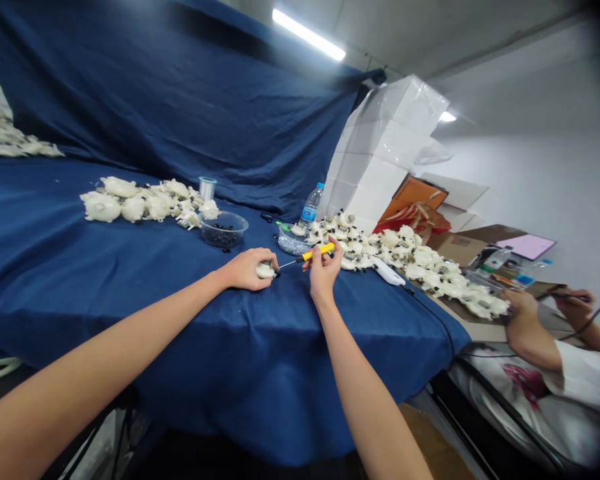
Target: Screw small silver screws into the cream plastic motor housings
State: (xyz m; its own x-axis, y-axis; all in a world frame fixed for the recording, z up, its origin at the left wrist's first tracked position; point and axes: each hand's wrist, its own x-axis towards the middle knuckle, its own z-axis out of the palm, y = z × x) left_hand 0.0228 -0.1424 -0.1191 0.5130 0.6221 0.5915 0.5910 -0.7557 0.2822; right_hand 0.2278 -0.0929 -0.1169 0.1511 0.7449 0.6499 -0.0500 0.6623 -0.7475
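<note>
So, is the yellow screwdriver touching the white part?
Cannot tell: in the head view, the yellow screwdriver aims its shaft at the white part, but the tip is too small to show contact or gap.

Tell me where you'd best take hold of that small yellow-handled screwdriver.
Grip the yellow handle of the small screwdriver, coming from above and the near side, as the right hand does. The handle is the thick part, so it should suit the fingers best. The thin metal shaft points toward the white plastic part in the left hand.
</note>
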